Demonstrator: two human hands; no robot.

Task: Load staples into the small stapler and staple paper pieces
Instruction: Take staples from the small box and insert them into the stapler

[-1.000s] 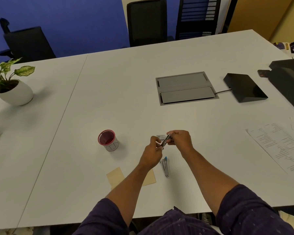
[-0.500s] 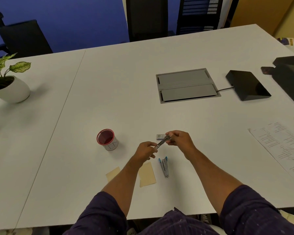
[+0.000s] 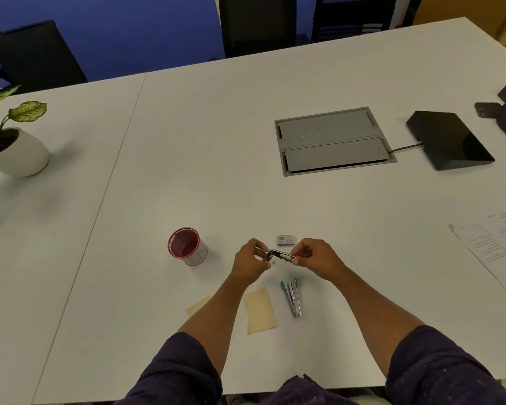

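Step in hand: loading, I judged. I had the small stapler (image 3: 276,255) up off the surface (image 3: 216,171), held between both hands and apparently hinged open, though it was too small in view to be sure.
Left hand (image 3: 250,266): fingers curled round the stapler's left end, pinching it.
Right hand (image 3: 319,258): fingertips pinched on the right end, steadying it.
Where the stapler was: in the air just above the surface, straight ahead of me, a little nearer than the staple box (image 3: 286,240).
Staple box: a small box with a barcode, lying flat just beyond my hands. I could not tell whether it was open.
Staples: none that I could make out in my fingers or in the channel.
Second tool: a blue-handled metal piece (image 3: 292,298) lay on the surface near me, just right of the paper pieces. It looked like another stapler or a remover; I could not tell which.
Paper pieces (image 3: 260,311): two tan slips lying flat near me, one partly hidden under my left forearm, not yet stapled as far as I could see.
Red cup (image 3: 187,247): standing to the left, well apart from the work.
Next move, my guess: keep one hand on the open stapler, free the other to fetch a strip from the box, seat it in the channel, then snap it closed.
Risk: a tiny strip could easily break or slip.
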